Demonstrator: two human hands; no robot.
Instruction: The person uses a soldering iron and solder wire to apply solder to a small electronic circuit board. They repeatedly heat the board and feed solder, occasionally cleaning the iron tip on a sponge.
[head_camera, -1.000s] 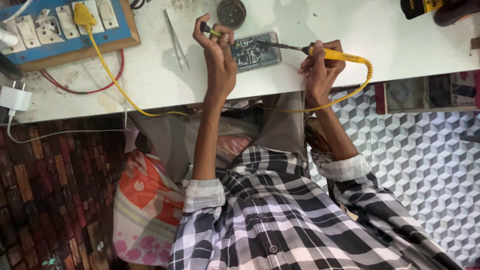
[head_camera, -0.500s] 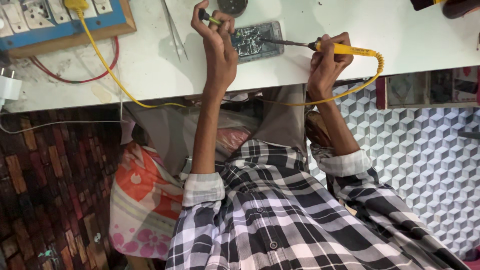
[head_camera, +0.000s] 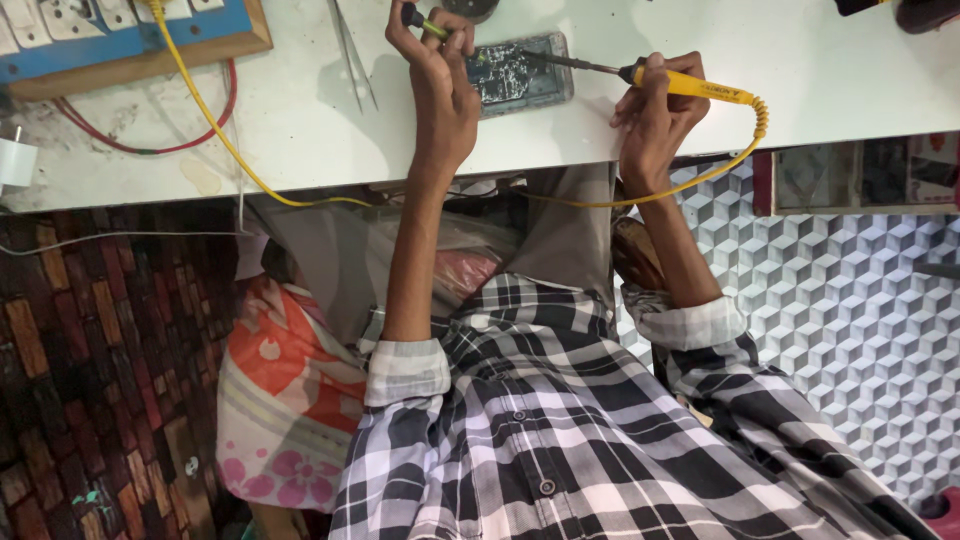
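1. Right hand (head_camera: 655, 110) grips the yellow soldering iron (head_camera: 690, 87); keeping it braced on the worktop (head_camera: 300, 120) should steady the tip.
2. Left hand (head_camera: 440, 75) pinches a small tool (head_camera: 425, 22).
3. Opened phone (head_camera: 520, 72) lies between the hands.
4. Tweezers (head_camera: 352, 55) lie beyond.

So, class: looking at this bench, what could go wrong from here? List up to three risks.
1. The soldering iron tip rests on the opened phone close to the left hand; a slip might burn a finger.
2. Its yellow cord droops over the table edge above the lap and could snag.
3. Tweezers lie loose nearby.
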